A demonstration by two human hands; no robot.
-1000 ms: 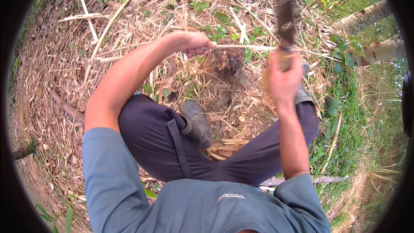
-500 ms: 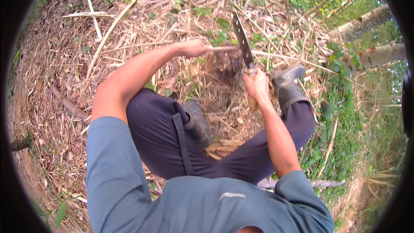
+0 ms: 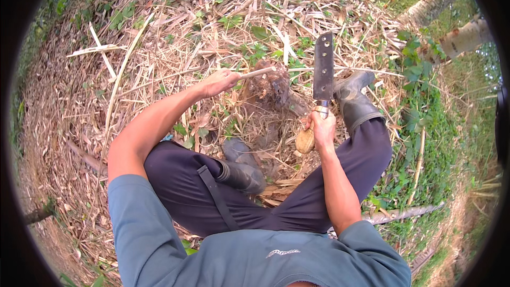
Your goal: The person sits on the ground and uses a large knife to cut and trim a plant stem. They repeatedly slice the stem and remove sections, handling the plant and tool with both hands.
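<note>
My left hand (image 3: 219,82) is closed round a thin pale stick (image 3: 258,72), whose free end points right over a rough brown stump (image 3: 272,82). In my right hand (image 3: 322,127) is a machete (image 3: 323,69) with a dark, broad blade pierced by several holes. Its blade points away from me, beside the stump and apart from the stick. The rounded yellowish butt of the handle (image 3: 305,141) shows below my fist. A metal collar joins the handle to the blade.
My dark rubber boots (image 3: 353,95) stand on both sides of the stump. Dry leaf and cane litter covers the ground. Pale split strips (image 3: 127,64) lie at the left. Green vines (image 3: 414,90) and pale trunks (image 3: 462,40) stand at the right.
The machete has moved right and back from the stick, and its broad side now faces up. My left hand has shifted slightly left and nearer with the stick, whose end now shows.
</note>
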